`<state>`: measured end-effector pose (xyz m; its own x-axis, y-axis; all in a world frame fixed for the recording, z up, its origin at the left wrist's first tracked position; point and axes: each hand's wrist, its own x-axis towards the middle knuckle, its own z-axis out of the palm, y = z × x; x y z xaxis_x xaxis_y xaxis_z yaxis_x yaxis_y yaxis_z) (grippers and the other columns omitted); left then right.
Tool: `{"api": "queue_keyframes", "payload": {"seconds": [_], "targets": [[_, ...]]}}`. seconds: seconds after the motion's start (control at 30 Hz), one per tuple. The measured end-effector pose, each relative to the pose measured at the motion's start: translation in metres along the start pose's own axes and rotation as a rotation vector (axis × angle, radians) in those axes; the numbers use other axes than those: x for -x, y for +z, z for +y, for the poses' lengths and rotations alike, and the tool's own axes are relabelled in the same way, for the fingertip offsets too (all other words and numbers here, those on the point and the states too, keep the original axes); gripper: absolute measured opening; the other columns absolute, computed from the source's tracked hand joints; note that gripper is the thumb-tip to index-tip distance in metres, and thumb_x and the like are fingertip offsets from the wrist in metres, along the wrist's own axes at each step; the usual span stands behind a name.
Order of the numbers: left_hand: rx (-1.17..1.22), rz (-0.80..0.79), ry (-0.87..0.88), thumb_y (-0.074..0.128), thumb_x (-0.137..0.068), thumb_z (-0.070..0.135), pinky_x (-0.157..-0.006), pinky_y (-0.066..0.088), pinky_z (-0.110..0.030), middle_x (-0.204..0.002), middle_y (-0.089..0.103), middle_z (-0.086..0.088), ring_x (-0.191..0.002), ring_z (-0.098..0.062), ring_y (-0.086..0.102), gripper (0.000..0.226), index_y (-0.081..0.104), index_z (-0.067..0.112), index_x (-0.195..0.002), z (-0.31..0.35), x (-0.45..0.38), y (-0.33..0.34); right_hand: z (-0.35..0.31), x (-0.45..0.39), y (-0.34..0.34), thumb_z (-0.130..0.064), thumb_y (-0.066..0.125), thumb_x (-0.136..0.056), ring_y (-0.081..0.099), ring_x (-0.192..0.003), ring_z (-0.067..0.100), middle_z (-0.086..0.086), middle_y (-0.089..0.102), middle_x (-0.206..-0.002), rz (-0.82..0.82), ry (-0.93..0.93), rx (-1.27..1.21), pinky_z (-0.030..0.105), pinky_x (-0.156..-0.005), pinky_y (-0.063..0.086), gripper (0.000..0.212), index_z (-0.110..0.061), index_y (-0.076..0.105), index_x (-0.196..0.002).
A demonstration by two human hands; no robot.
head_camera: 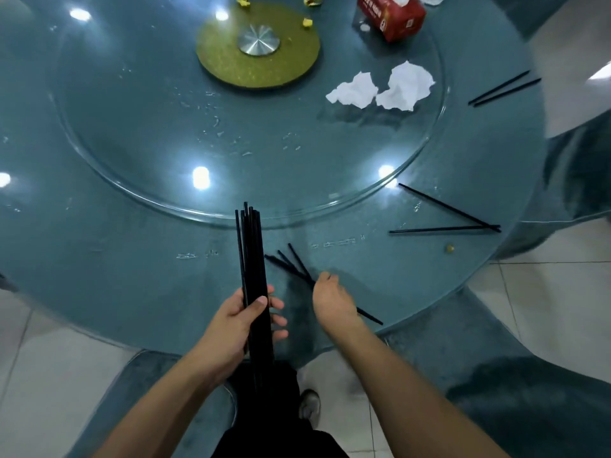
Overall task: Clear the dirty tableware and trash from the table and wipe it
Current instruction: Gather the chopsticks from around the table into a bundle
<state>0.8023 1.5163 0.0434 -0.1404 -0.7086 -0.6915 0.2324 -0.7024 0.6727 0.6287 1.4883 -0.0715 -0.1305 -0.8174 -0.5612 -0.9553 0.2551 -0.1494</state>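
My left hand (246, 317) grips a bundle of several black chopsticks (251, 246), held upright over the near edge of the round glass table (132, 259). My right hand (330, 300) curls its fingers round a few more black chopsticks (291, 262) lying on the table just to the right. Two chopsticks (446, 219) lie in a V near the right edge, and another pair (504, 89) lies further back on the right. Two crumpled white napkins (383, 89) sit on the glass turntable (429, 127).
A red tissue box (393, 16) stands at the back right of the turntable, whose green and silver hub (258, 44) is at the centre. Yellow scraps (307, 23) lie near the hub. A small crumb (449, 248) and wet smears mark the glass. Teal chairs surround the table.
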Motion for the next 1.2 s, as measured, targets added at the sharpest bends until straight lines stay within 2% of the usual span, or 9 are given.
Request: {"api": "queue_keyframes", "payload": {"seconds": [0.17, 0.4, 0.53, 0.6, 0.7, 0.83, 1.03, 1.1, 1.2], "targets": [[0.004, -0.089, -0.008, 0.043, -0.105, 0.002, -0.063, 0.063, -0.040, -0.084, 0.070, -0.009, -0.066, -0.022, 0.067, 0.024, 0.052, -0.004, -0.126, 0.022, -0.015, 0.026, 0.023, 0.009, -0.015, -0.002, 0.039, -0.101, 0.063, -0.109, 0.031, 0.018, 0.055, -0.126, 0.024, -0.045, 0.129, 0.036, -0.088, 0.050, 0.026, 0.001, 0.042, -0.127], [-0.049, -0.185, 0.017, 0.043, -0.105, 0.003, -0.064, 0.064, -0.040, -0.087, 0.069, -0.009, -0.066, -0.021, 0.068, 0.021, 0.054, 0.000, -0.122, 0.040, -0.028, 0.071, 0.083, 0.011, -0.042, -0.018, 0.041, -0.099, 0.058, -0.099, 0.034, 0.013, 0.058, -0.112, 0.116, -0.002, 0.025, 0.038, -0.082, 0.041, 0.025, -0.004, 0.042, -0.120], [-0.072, -0.198, 0.001, 0.044, -0.105, 0.003, -0.064, 0.063, -0.040, -0.089, 0.069, -0.010, -0.067, -0.022, 0.068, 0.021, 0.055, 0.000, -0.122, 0.035, -0.036, 0.102, 0.134, 0.009, -0.071, -0.015, 0.039, -0.098, 0.051, -0.073, 0.034, 0.010, 0.053, -0.085, 0.149, 0.038, -0.047, 0.040, -0.074, 0.045, 0.024, -0.002, 0.039, -0.119], [-0.087, -0.194, 0.001, 0.044, -0.105, 0.003, -0.064, 0.063, -0.040, -0.090, 0.068, -0.011, -0.068, -0.023, 0.068, 0.021, 0.055, 0.000, -0.123, 0.029, -0.041, 0.121, 0.159, 0.009, -0.082, -0.020, 0.039, -0.100, 0.044, -0.067, 0.031, 0.005, 0.047, -0.076, 0.190, 0.030, -0.096, 0.040, -0.066, 0.038, 0.022, -0.004, 0.037, -0.115], [-0.089, -0.188, 0.016, 0.043, -0.105, 0.002, -0.064, 0.063, -0.040, -0.087, 0.069, -0.009, -0.067, -0.022, 0.068, 0.021, 0.056, 0.000, -0.121, 0.018, -0.045, 0.150, 0.192, 0.007, -0.099, -0.022, 0.041, -0.099, 0.044, -0.068, 0.032, 0.008, 0.050, -0.075, 0.230, 0.056, -0.274, 0.040, -0.065, 0.034, 0.015, -0.009, 0.032, -0.099], [-0.059, -0.153, 0.006, 0.044, -0.104, 0.002, -0.062, 0.063, -0.039, -0.087, 0.069, -0.009, -0.067, -0.022, 0.068, 0.018, 0.058, 0.002, -0.115, 0.003, -0.048, 0.190, 0.228, -0.013, -0.114, -0.018, 0.039, -0.098, 0.054, -0.077, 0.038, 0.013, 0.054, -0.079, 0.204, 0.106, -0.428, 0.044, -0.067, 0.039, 0.011, -0.011, 0.030, -0.101], [-0.027, -0.101, 0.004, 0.045, -0.104, 0.003, -0.062, 0.062, -0.040, -0.090, 0.068, -0.011, -0.069, -0.023, 0.067, 0.016, 0.057, 0.002, -0.114, -0.014, -0.059, 0.235, 0.282, -0.058, -0.141, -0.027, 0.034, -0.107, 0.054, -0.077, 0.035, 0.017, 0.062, -0.094, 0.238, -0.021, -0.242, 0.040, -0.067, 0.035, 0.018, -0.011, 0.033, -0.115], [-0.023, -0.084, 0.006, 0.044, -0.104, 0.003, -0.062, 0.062, -0.040, -0.089, 0.068, -0.011, -0.069, -0.023, 0.067, 0.016, 0.057, 0.003, -0.114, -0.018, -0.061, 0.245, 0.296, -0.075, -0.153, -0.037, 0.040, -0.105, 0.063, -0.085, 0.037, 0.015, 0.066, -0.098, 0.255, -0.081, -0.161, 0.041, -0.066, 0.041, 0.028, -0.013, 0.035, -0.120], [-0.032, -0.052, 0.008, 0.042, -0.105, 0.003, -0.064, 0.063, -0.040, -0.090, 0.067, -0.011, -0.069, -0.023, 0.067, 0.016, 0.056, 0.004, -0.113, -0.023, -0.063, 0.253, 0.305, -0.099, -0.167, -0.047, 0.057, -0.097, 0.065, -0.094, 0.038, 0.014, 0.066, -0.102, 0.177, -0.144, -0.099, 0.044, -0.077, 0.051, 0.045, -0.015, 0.037, -0.123]]}}
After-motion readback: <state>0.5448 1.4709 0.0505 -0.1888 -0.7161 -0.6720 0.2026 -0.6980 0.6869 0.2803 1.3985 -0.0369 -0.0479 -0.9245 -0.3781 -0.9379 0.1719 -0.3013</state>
